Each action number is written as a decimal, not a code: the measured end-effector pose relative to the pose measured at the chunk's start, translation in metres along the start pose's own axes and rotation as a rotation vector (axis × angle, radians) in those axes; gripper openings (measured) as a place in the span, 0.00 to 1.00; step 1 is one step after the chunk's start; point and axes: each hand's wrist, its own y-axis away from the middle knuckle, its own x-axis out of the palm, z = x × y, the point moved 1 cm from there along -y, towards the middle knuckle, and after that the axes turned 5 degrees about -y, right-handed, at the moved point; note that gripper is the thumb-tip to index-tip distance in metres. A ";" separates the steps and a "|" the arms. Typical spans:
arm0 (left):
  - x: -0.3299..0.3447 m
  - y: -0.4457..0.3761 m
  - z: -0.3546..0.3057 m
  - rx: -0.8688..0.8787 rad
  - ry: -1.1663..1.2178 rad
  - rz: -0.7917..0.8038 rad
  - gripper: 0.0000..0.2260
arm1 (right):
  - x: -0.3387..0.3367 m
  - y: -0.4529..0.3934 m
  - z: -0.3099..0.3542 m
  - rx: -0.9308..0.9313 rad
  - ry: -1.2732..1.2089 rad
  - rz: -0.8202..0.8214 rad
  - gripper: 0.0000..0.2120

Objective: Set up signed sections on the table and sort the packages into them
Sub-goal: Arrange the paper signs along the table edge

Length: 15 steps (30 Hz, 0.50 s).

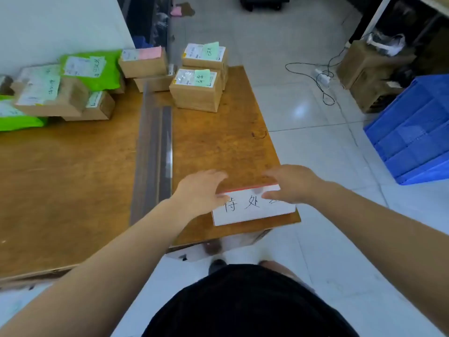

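A white sign [252, 211] with black handwritten characters and a red top edge stands at the near right corner of the wooden table [73, 186]. My left hand [200, 190] holds its top left corner, fingers behind and thumb on the front. My right hand [290, 183] holds the top right the same way. Two labelled cardboard boxes with green notes [195, 93] [204, 57] sit at the far end of the right section. A box with a pink note [143, 62], green mailers [92, 69] and more boxes [51, 96] lie at the far left.
A long grey strip [155, 147] runs across the table and splits it into left and right parts. Stacked blue plastic bins [418, 132] stand on the tiled floor to the right. Cardboard boxes [364, 66] and a cabled power strip [323, 77] lie beyond them.
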 end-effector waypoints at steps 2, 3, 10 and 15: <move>0.007 0.000 -0.007 -0.045 0.029 0.053 0.24 | 0.002 0.002 -0.006 0.006 0.001 -0.009 0.24; 0.012 0.001 -0.010 -0.062 0.034 0.067 0.24 | 0.006 0.003 -0.009 0.003 0.001 -0.019 0.22; 0.019 -0.002 -0.020 -0.137 0.074 0.032 0.20 | 0.005 -0.002 -0.014 -0.058 0.034 -0.047 0.20; 0.016 -0.001 -0.021 -0.147 0.064 0.050 0.17 | 0.001 -0.006 -0.014 -0.103 0.085 -0.036 0.20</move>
